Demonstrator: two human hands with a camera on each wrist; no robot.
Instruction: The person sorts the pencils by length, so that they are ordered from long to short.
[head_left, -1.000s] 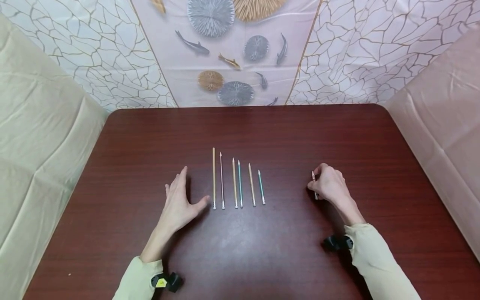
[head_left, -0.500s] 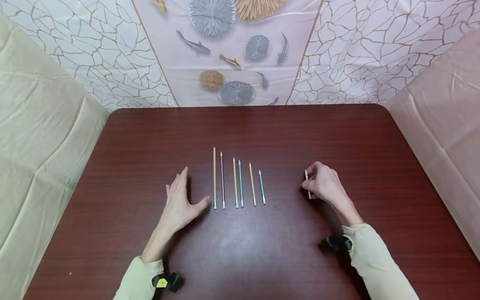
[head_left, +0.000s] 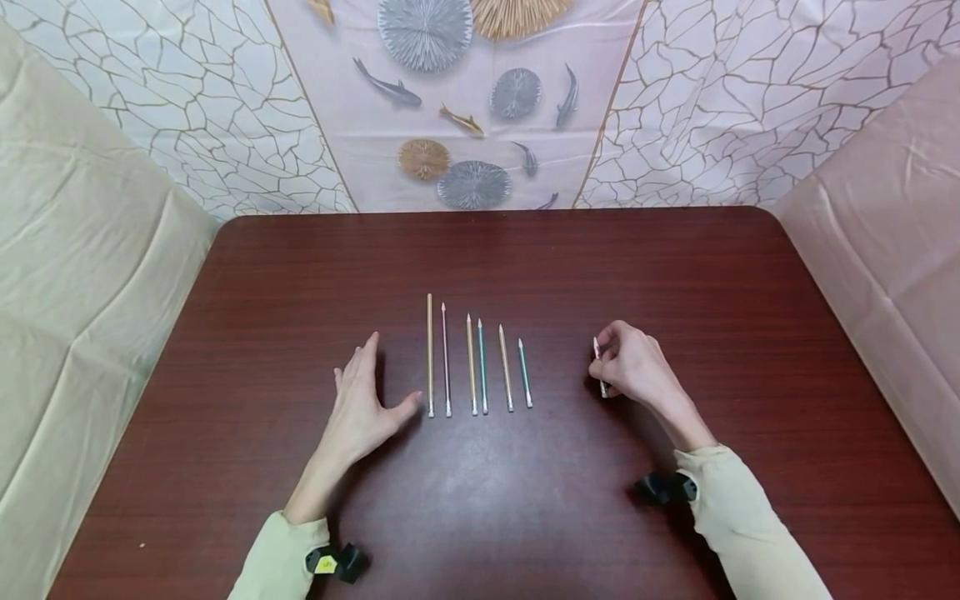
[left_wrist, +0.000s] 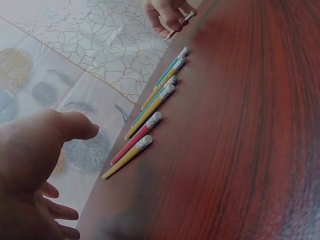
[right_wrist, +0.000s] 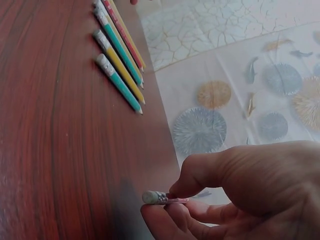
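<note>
Between thumb and fingers my right hand (head_left: 636,363) pinches a short red pencil (head_left: 599,367), its white eraser end toward me in the head view. In the right wrist view the eraser (right_wrist: 152,197) sticks out past the fingertips. Left of it a row of pencils lies side by side, erasers nearest me, from the short teal pencil (head_left: 524,373) up to the long yellow pencil (head_left: 430,357) at the left end. A red pencil (left_wrist: 137,138) lies beside that long one. My left hand (head_left: 360,412) is spread with thumb out, just left of the row, holding nothing.
The pencils lie on a dark red-brown wooden table (head_left: 480,500). A patterned cloth (head_left: 472,100) hangs behind its far edge, and pale padded panels (head_left: 885,250) stand along both sides. A tiny light speck (head_left: 142,545) lies at the front left.
My right hand has slid left across the table with the short red pencil, closer to the row. The left hand and the lying pencils have stayed in place.
</note>
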